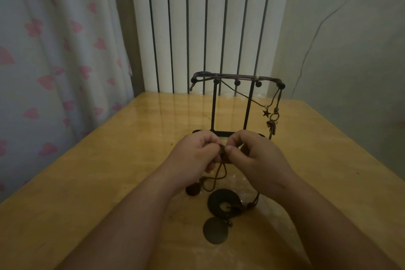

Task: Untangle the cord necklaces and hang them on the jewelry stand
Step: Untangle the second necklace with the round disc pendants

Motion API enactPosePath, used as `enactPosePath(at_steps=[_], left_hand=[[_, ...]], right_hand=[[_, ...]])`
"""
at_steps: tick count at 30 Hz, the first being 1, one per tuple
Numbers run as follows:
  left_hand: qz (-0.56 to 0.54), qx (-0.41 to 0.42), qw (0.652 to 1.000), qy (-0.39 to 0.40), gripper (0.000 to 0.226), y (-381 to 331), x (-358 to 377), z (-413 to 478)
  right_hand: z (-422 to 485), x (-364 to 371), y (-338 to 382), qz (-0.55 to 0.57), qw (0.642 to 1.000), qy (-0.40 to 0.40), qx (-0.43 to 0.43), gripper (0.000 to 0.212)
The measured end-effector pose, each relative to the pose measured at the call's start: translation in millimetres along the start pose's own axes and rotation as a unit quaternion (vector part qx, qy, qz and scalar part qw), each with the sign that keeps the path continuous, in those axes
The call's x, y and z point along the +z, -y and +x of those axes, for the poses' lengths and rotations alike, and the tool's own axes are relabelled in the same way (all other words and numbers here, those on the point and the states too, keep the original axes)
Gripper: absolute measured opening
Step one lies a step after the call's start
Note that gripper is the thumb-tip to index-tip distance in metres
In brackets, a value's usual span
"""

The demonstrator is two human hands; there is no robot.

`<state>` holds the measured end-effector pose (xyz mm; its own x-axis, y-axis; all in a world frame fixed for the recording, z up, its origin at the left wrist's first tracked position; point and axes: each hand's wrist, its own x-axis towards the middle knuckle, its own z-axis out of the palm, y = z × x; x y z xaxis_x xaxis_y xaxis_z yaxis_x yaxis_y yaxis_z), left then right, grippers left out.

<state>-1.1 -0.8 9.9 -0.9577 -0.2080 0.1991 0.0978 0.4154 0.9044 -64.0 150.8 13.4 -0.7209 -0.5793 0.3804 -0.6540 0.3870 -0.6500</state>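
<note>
Brown cord necklaces (220,174) trail lengthwise toward us from our left hand (195,155) and right hand (256,158), both pinching them; jewelry stand (214,107) upright just beyond our knuckles

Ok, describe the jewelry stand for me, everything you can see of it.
The jewelry stand is thin black metal: a flat base, two upright posts and a top bar with ball-tipped pegs. It stands upright on the wooden table. A brown hung necklace lies along the top bar and drops off its right end, with a star charm dangling. The left hand and right hand, pinching tangled cords, hide part of the base.
</note>
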Motion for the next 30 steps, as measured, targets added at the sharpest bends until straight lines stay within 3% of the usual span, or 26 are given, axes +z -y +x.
enactPosePath(at_steps=[6,11,15,18,22,27,30], left_hand=[[-0.096,-0.012,0.995,0.039,0.025,-1.0,-1.7,1.2],[-0.208,-0.037,0.975,0.066,0.044,0.5,-2.9,2.6],[-0.278,-0.052,0.955,0.091,0.042,-0.5,-3.6,1.8],[-0.221,-0.048,0.972,0.069,0.032,-4.3,-4.3,-0.1],[-0.054,-0.014,0.998,0.01,0.024,-8.1,-1.7,-2.3],[0.052,0.035,0.998,-0.019,0.018,-6.9,0.8,-2.3],[0.059,0.039,0.997,-0.02,0.016,-7.0,3.8,-2.7]], right_hand=[[-0.6,2.3,1.9,0.168,0.985,0.007,0.025,0.012],[-1.9,2.4,7.3,0.226,0.973,0.026,0.024,0.018],[-2.9,-2.4,6.7,0.257,0.965,0.039,0.024,0.015],[-3.0,-4.8,4.8,0.243,0.97,0.018,0.016,0.012],[-1.3,-3.5,2.2,0.15,0.988,-0.029,0.014,0.007],[0.7,0.0,2.2,0.101,0.993,-0.042,0.03,0.011],[2.6,0.0,-0.5,0.104,0.992,-0.043,0.054,0.013]])
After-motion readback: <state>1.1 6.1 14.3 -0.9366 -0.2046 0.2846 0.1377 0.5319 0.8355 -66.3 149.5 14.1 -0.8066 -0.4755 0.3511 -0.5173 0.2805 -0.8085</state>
